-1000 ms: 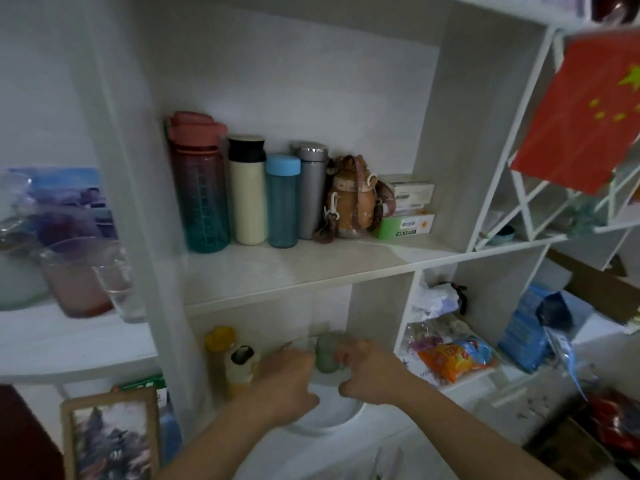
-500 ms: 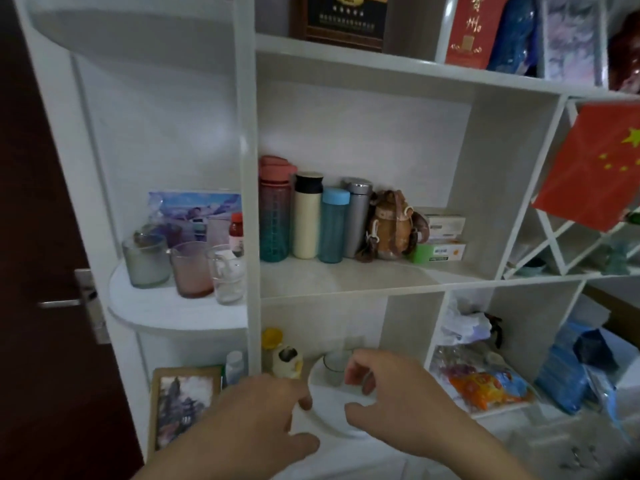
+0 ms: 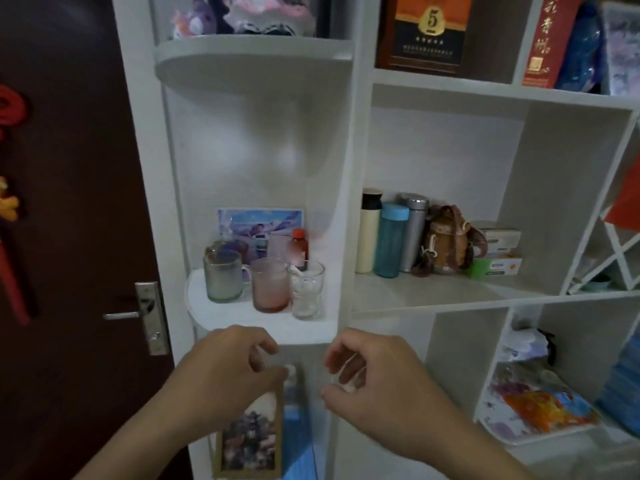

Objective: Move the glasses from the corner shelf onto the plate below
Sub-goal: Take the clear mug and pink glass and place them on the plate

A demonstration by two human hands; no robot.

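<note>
Both hands, left hand [image 3: 228, 368] and right hand [image 3: 374, 372], hover loosely curled and seemingly empty just below the corner shelf [image 3: 221, 317], poised for the glasses [image 3: 270, 285].

Dim light, white shelving unit [image 3: 360, 188] (rounded corner shelves on its left) beside a dark brown door [image 3: 69, 168].

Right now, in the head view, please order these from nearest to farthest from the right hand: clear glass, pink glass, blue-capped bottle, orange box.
From the right hand:
1. Clear glass, corner shelf, directly above.
2. Pink glass, just left of it.
3. Blue-capped bottle, middle shelf, upper right.
4. Orange box, top shelf.
</note>
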